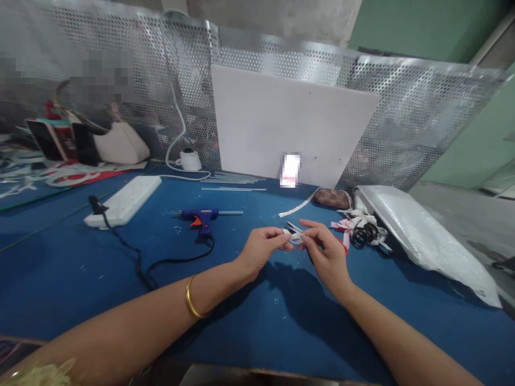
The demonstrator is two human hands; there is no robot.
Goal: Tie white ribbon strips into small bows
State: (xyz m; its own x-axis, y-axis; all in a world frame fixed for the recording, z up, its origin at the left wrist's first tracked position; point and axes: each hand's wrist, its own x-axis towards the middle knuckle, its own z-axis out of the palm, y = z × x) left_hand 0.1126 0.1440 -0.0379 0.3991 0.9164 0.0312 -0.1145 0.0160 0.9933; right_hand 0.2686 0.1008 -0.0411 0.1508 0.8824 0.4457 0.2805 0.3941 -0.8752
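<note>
Over the blue table (241, 332), my left hand (263, 247) pinches one side of a small looped white ribbon (296, 236). Fingers of my right hand (326, 253) close on the ribbon's other side, with the index finger raised above it. Thin ends of the ribbon stick up between the two hands. Just right of my right hand lies a pile of pink and white ribbon pieces (354, 222) with black hair ties (366, 234). A blue glue gun (203, 217) with a glue stick in its back rests to the left, its trigger orange.
A white power strip (131, 201) with a black plug and cable sits at left. Loose glue sticks (233, 188), a lit phone (290, 170) and a white board (289, 123) stand behind. Toward the right are a checkered pouch (333, 198) and a plastic-wrapped package (418, 236).
</note>
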